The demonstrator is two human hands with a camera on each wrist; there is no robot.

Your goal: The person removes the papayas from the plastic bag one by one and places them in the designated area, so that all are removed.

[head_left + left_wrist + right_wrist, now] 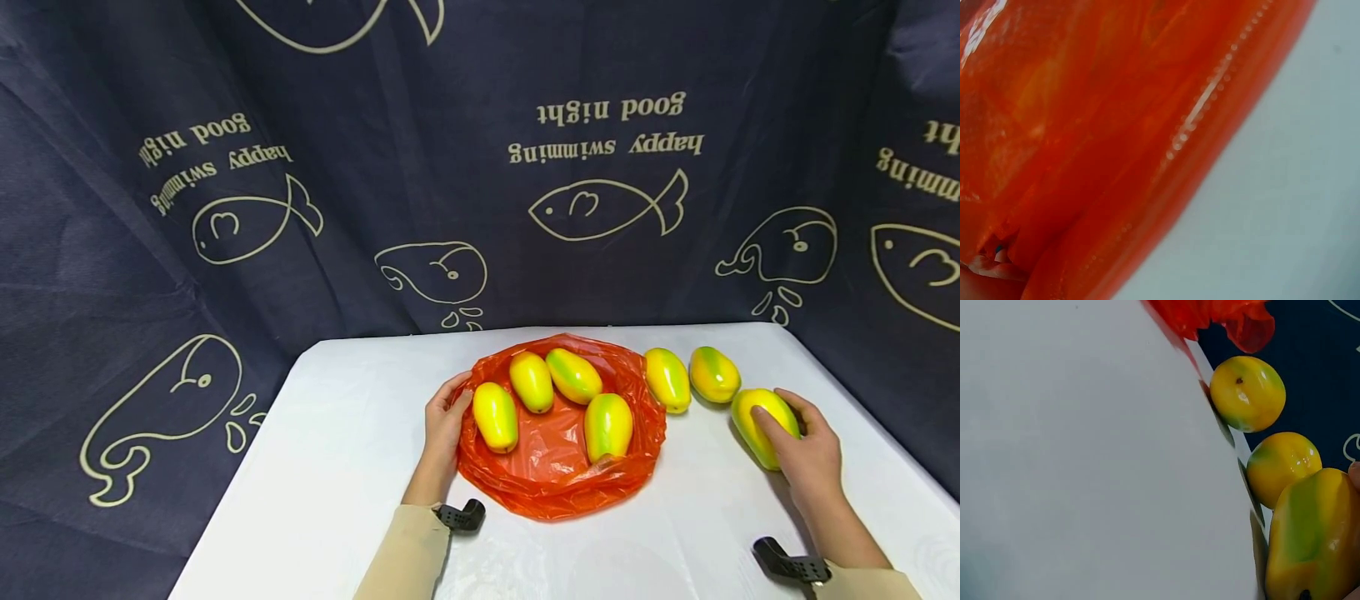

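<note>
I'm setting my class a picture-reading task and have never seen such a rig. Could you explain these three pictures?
There's no machine: a person works bare-handed. The wide picture comes from a camera worn on the head; the two close-ups come from a camera on each wrist. On the white table lies an open red bag containing four fruits. Two more lie to its right. The left hand holds the bag's rim; the right hand grips another fruit.
</note>
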